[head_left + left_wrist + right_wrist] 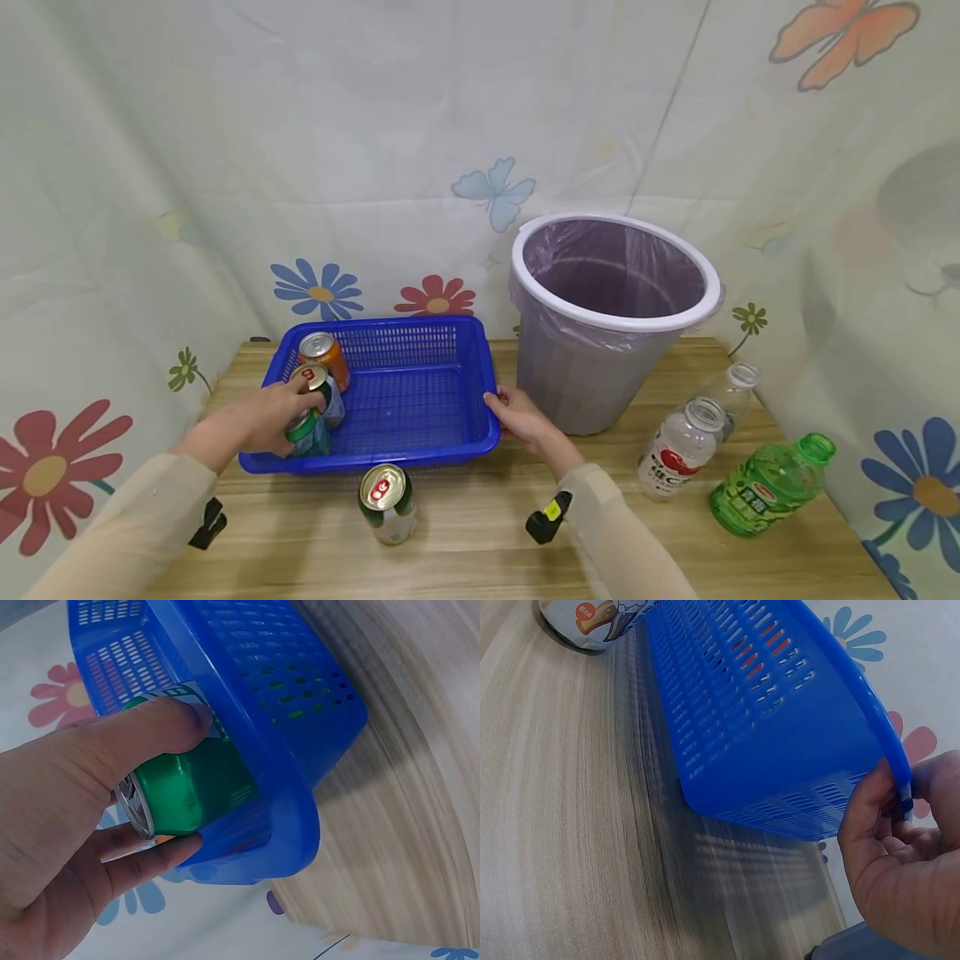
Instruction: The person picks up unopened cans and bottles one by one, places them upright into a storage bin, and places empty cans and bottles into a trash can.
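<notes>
My left hand (272, 414) grips a green can (180, 787) inside the left front corner of a blue plastic basket (408, 454). Behind that can, an orange can (335, 364) and a dark green and white can (331, 403) stand in the basket along its left side. With thumb and curled fingers, my right hand (527, 419) pinches the basket's right rim, seen closely in the right wrist view on the basket's edge (889, 742). Another dark green and white can (390, 510) stands upright on the table in front of the basket.
A grey bin (577, 367) with a white rim and a clear liner stands right of the basket. Further right are two clear bottles, the nearer one (678, 454) with a red label, and a green bottle (768, 490). A patterned cloth (405, 125) hangs behind the wooden table (465, 533).
</notes>
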{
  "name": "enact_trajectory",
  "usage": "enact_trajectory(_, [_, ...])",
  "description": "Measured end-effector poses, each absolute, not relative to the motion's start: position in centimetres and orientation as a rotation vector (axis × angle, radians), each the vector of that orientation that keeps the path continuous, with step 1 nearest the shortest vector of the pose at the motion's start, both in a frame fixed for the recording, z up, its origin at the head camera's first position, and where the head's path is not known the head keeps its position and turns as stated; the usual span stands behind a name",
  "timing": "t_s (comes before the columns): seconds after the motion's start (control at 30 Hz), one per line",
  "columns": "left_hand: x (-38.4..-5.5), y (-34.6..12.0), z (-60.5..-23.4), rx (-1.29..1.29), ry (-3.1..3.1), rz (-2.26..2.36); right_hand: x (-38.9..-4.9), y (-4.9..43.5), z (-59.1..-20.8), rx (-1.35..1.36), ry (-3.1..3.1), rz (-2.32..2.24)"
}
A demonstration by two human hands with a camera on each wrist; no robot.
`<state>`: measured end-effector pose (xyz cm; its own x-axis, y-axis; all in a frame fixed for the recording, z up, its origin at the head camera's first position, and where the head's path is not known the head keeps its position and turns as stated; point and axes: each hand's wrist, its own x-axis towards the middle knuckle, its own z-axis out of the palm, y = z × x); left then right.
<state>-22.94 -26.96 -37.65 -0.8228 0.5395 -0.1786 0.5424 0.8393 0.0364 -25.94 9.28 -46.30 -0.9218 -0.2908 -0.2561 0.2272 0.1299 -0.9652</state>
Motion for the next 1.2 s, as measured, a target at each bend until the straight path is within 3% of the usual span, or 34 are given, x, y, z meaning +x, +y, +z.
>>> enact_trajectory(1.2, [-23.0, -27.1, -38.8, 0.813, 2.856, 0.056, -25.9, 9.2, -46.3, -0.064, 2.024, -1.853])
